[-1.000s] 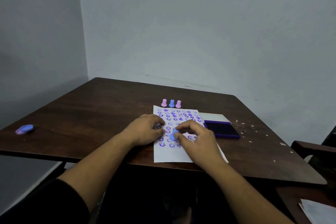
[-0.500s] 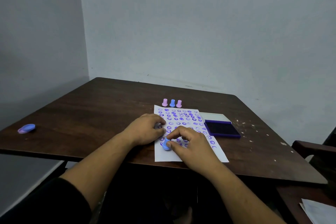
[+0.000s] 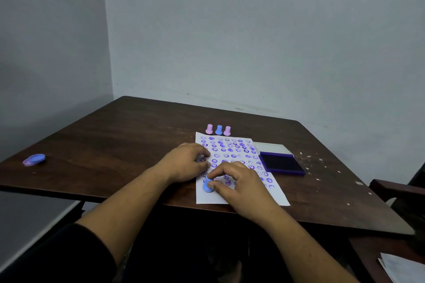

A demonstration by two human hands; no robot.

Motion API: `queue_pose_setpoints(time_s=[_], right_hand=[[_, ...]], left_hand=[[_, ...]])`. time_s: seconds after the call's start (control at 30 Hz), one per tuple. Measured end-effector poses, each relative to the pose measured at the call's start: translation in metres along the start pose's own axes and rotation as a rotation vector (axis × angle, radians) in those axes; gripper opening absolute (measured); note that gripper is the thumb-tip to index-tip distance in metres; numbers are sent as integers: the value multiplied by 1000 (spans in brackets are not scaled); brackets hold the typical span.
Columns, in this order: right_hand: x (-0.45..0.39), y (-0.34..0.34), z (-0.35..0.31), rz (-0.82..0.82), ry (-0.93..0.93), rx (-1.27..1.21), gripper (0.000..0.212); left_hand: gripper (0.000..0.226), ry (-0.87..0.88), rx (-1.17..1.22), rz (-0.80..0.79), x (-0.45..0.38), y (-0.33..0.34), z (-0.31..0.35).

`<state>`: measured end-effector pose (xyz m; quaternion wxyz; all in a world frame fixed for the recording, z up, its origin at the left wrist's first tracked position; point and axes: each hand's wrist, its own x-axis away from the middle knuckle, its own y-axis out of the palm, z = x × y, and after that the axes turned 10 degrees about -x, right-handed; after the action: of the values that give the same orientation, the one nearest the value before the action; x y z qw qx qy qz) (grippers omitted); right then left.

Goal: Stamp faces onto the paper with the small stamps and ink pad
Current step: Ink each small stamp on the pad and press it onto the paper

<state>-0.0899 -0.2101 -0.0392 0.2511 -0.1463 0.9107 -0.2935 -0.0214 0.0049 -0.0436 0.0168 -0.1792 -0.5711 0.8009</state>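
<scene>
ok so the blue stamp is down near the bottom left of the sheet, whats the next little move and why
Probably lift the blue stamp straight up. The right hand pinches it, standing on the paper in an unstamped patch, while the left hand rests on the sheet's left edge. A straight lift should avoid smearing.

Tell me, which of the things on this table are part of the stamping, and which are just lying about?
Part of the job:
- paper, mostly filled with faces
- blue stamp, pinched by the right hand
- left hand, resting on the paper's edge
- ink pad, open
- three spare stamps

Just lying about:
- blue-and-pink oval thing, far left
- white crumbs
- loose sheet, bottom right
</scene>
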Motion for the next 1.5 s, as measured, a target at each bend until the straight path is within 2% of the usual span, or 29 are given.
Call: queue_pose_setpoints(time_s=[0.33, 0.53, 0.93, 1.2, 1.3, 1.5], right_hand=[[-1, 2, 2, 19, 33, -44, 11], [-1, 1, 3, 22, 16, -60, 24], [-1, 2, 3, 27, -18, -68, 27], [0, 2, 2, 15, -4, -77, 15], [0, 2, 1, 4, 15, -78, 17], [-11, -1, 11, 142, 29, -119, 11]], left_hand=[[41, 1, 2, 12, 2, -2, 2], [41, 0, -5, 6, 1, -2, 3], [41, 0, -1, 12, 1, 0, 1], [41, -2, -5, 15, 2, -1, 2], [41, -7, -7, 4, 2, -2, 3], [41, -13, 0, 2, 2, -2, 2]])
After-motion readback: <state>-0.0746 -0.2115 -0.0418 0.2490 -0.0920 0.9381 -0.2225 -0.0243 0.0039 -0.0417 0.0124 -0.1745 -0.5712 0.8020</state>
